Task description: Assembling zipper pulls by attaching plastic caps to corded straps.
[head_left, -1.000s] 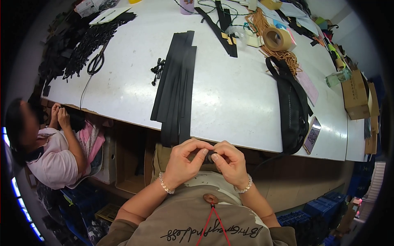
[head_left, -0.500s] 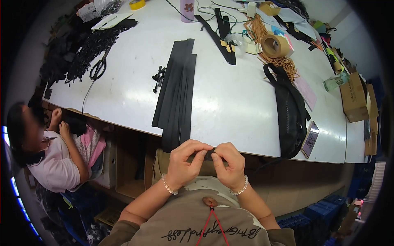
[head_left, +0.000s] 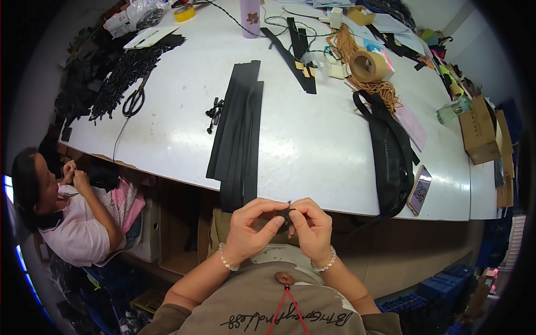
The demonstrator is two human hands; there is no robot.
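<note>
Just off the table's near edge, my left hand (head_left: 252, 228) and my right hand (head_left: 312, 228) meet, thumbs and forefingers pinched. Between the fingertips is a small dark piece (head_left: 285, 219); its exact kind is too covered to make out. Beyond my left hand lies a bundle of long black webbing strips (head_left: 237, 128), its near ends hanging over the edge. Several small black plastic parts (head_left: 214, 114) lie beside the strips' left side.
A black bag (head_left: 389, 159) and a phone (head_left: 420, 191) lie at the right. Scissors (head_left: 134, 102) and a heap of black pieces (head_left: 120, 75) are at the left. Farther back stand a tape roll (head_left: 369, 67) and a purple bottle (head_left: 250, 19). A co-worker (head_left: 81, 209) sits at the left.
More of the small dark piece shows between my fingertips. My fingers have shifted on it, and both hands sit slightly lower in the picture. The co-worker's hands have moved a little.
</note>
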